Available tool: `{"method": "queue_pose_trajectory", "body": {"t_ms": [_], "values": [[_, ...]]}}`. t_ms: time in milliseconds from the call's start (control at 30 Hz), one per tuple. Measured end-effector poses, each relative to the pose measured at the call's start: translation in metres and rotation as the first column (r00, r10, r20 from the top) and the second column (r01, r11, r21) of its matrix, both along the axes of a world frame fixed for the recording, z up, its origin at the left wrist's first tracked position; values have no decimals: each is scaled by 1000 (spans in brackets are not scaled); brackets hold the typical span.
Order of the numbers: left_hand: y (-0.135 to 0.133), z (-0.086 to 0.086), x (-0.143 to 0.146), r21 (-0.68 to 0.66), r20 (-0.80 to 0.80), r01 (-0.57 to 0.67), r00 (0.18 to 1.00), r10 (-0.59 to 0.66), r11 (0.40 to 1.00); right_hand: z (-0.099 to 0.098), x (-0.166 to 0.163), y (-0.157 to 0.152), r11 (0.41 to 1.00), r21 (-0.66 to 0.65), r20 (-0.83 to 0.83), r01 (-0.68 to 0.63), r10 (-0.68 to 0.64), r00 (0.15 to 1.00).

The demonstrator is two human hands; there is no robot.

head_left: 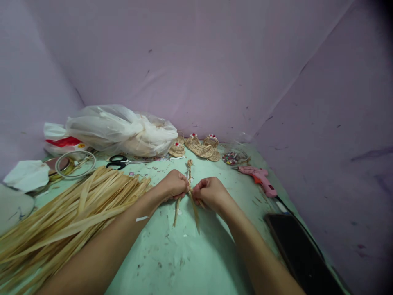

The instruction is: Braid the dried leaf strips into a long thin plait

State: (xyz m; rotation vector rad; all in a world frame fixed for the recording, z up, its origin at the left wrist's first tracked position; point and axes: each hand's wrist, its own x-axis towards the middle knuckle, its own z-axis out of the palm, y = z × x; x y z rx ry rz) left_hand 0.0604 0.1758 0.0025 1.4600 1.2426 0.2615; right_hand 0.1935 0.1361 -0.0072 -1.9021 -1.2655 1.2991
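A thin straw-coloured braid (190, 167) runs away from me over the green tabletop, its loose strands spread toward me. My left hand (177, 183) is closed on its left side, pinching the braid and a strand whose end hangs below the fingers. From the right, my right hand (209, 191) is closed with thumb and fingers pinched on another strand. A middle strand (194, 211) trails free between the two hands. Beside my left forearm lies a large pile of dry fibre strips (92, 205).
Black scissors (118, 162), a clear tape roll (75, 164) and a tied plastic bag (123, 131) sit at the back left. Small woven slippers (199, 147) stand against the wall. On the right are a bag of beads (233, 157), a pink glue gun (258, 178) and a dark phone-like slab (302, 254).
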Motion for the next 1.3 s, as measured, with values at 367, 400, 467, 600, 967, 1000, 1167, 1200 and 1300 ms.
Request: {"method": "queue_pose_trajectory", "body": {"t_ms": [367, 400, 467, 600, 967, 1000, 1167, 1200, 1300], "values": [[0, -2, 0, 38, 72, -21, 997, 18, 999, 9, -12, -3, 997, -5, -100, 74, -74, 992], [0, -2, 0, 38, 95, -20, 995, 17, 999, 5, -11, -2, 996, 34, -74, 78, -75, 994], [0, -2, 0, 35, 135, -27, 991, 22, 999, -3, -8, 0, 991, 100, -28, 85, -82, 996], [1, -3, -1, 15, 212, -58, 976, 54, 998, -10, -6, 0, 977, 177, 18, 116, -121, 993], [6, -10, -6, -36, 384, -59, 921, 68, 998, 10, -20, -3, 986, 20, -506, 165, -133, 852], [6, -10, -6, -36, 381, -53, 922, 62, 998, 11, -19, -4, 994, 1, -503, 112, -96, 859], [4, -8, -7, -31, 353, -21, 935, 30, 999, 6, -10, -2, 997, -54, -392, 53, -70, 917], [4, -8, -8, -16, 348, -3, 937, 8, 1000, 4, -9, -1, 996, -63, -385, 64, -83, 919], [5, -8, -10, 58, 329, 94, 938, -108, 994, 1, -7, 0, 992, -90, -406, 93, -122, 905]]}}
